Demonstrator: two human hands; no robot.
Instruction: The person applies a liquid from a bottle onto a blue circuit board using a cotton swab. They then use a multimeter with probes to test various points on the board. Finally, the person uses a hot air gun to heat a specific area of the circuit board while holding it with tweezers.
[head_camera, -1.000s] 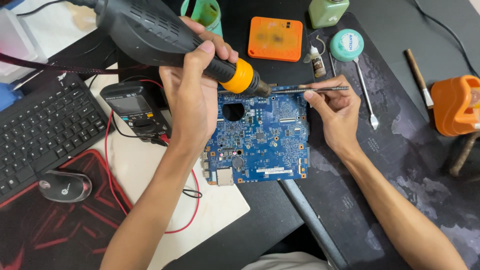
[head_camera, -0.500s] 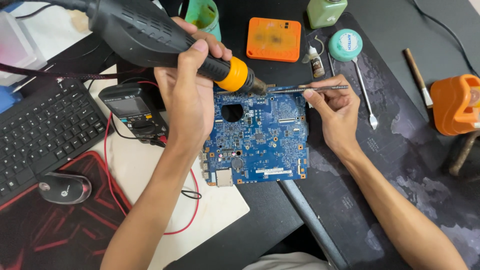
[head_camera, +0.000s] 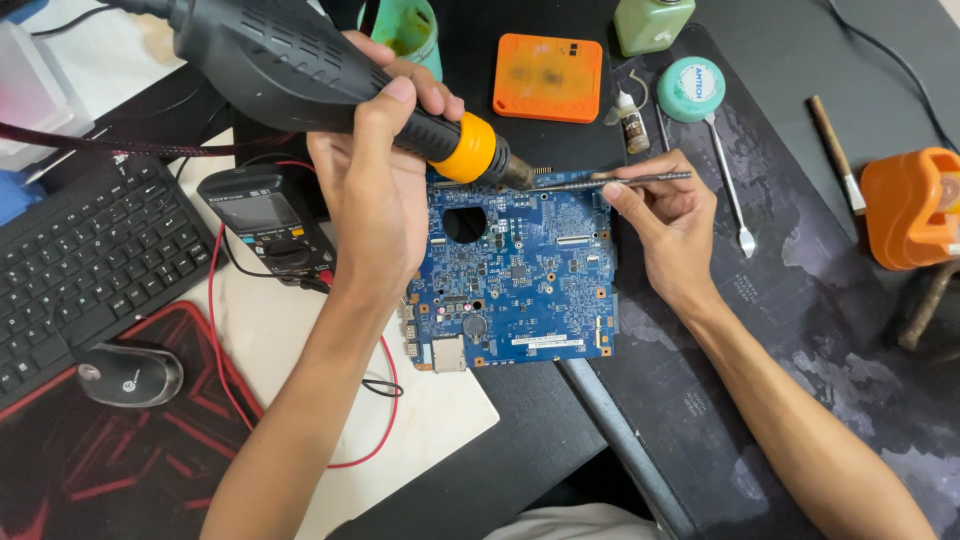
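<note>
A blue circuit board (head_camera: 520, 275) lies flat in the middle of the dark desk mat. My left hand (head_camera: 375, 190) grips a black hot-air gun (head_camera: 300, 75) with an orange collar, its nozzle tilted down at the board's top edge. My right hand (head_camera: 665, 220) pinches metal tweezers (head_camera: 600, 182) held level, their tips meeting the nozzle end at the board's upper edge.
A black multimeter (head_camera: 270, 220) with red leads sits left of the board. Keyboard (head_camera: 80, 260) and mouse (head_camera: 130, 373) lie far left. Behind are an orange box (head_camera: 547, 77), a green cup (head_camera: 405, 30), a small bottle (head_camera: 631, 125), a round teal tin (head_camera: 691, 88). An orange container (head_camera: 915, 205) stands right.
The hot-air gun and my left hand have drifted slightly left and lower along the board's top edge. My right hand and the tweezers stay put.
</note>
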